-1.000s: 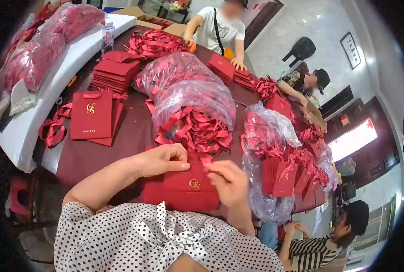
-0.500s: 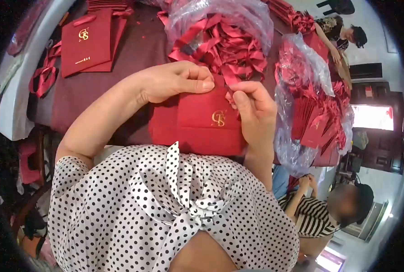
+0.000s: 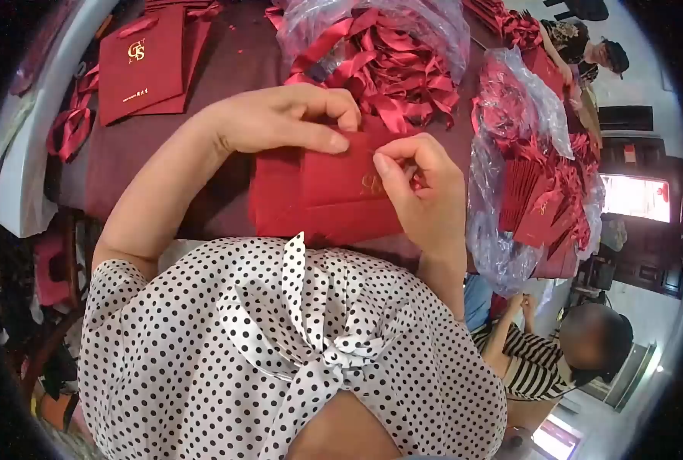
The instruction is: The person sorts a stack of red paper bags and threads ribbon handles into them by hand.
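Note:
A red paper gift bag [image 3: 334, 172] with a gold monogram lies before me, over more red paper. My left hand [image 3: 299, 121] is closed at its top edge, thumb on the front face and fingers curled beyond the rim. My right hand [image 3: 425, 184] is pinched over the bag's right part, covering some of the monogram. A bit of red ribbon [image 3: 418, 182] shows inside its curled fingers; the rest is hidden. Just beyond both hands, a heap of red satin ribbons [image 3: 402, 73] spills from a clear plastic bag [image 3: 441, 31].
Finished-looking red bags [image 3: 142, 65] with ribbon handles lie at the upper left on the dark red tablecloth [image 3: 226, 54]. To the right, clear plastic [image 3: 502, 253] wraps stacked red bags [image 3: 533, 199]. A person in a striped top [image 3: 537, 368] sits at right; another person [image 3: 579, 50] works farther off.
My right hand has moved left across the bag's front, covering part of the monogram. The left forefinger has lifted away from the thumb. The ribbon strand near the right fingertips is less visible.

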`<state>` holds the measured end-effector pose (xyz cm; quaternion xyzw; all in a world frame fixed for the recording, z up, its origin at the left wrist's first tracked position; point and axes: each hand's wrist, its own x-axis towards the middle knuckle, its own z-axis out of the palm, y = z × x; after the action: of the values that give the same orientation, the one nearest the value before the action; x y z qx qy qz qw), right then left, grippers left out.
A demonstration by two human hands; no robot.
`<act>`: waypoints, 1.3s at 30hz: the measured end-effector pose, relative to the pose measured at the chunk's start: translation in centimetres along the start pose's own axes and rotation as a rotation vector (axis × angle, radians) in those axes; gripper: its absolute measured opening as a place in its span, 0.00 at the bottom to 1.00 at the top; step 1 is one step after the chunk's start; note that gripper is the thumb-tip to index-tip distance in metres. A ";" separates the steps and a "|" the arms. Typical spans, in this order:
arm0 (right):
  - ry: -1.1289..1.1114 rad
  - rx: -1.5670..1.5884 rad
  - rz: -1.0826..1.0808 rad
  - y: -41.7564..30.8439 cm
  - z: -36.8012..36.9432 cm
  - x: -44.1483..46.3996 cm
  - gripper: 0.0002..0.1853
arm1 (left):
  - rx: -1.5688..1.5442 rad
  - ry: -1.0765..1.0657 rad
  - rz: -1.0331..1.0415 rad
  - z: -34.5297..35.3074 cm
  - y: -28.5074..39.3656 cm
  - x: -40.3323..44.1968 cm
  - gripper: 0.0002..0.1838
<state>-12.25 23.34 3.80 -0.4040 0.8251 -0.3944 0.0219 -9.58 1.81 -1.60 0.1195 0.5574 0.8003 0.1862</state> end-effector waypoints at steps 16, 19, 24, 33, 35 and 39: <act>0.064 0.005 0.011 -0.6 1.7 -0.1 0.02 | 0.744 -0.103 0.258 0.0 1.7 -0.9 0.14; 0.072 0.028 0.047 -0.7 1.7 -0.2 0.02 | 0.715 -0.055 0.287 0.3 1.4 -0.7 0.13; 0.071 0.013 0.039 -0.6 1.5 -0.3 0.02 | 0.715 -0.034 0.290 0.6 1.3 -0.8 0.11; 0.056 -0.005 0.067 -0.6 1.6 -0.5 0.05 | 0.751 -0.031 0.272 0.8 1.5 -0.9 0.12; 0.054 -0.023 0.067 -0.4 2.0 -0.6 0.06 | 0.796 -0.003 0.292 1.0 1.5 -0.9 0.12; 0.138 -0.231 -0.209 -0.2 2.7 -0.2 0.07 | 0.870 0.093 0.348 1.0 1.1 -0.8 0.11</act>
<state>-11.02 21.70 2.06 -0.4595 0.8179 -0.3237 -0.1227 -8.63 1.98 -0.16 0.2420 0.8204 0.5162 -0.0433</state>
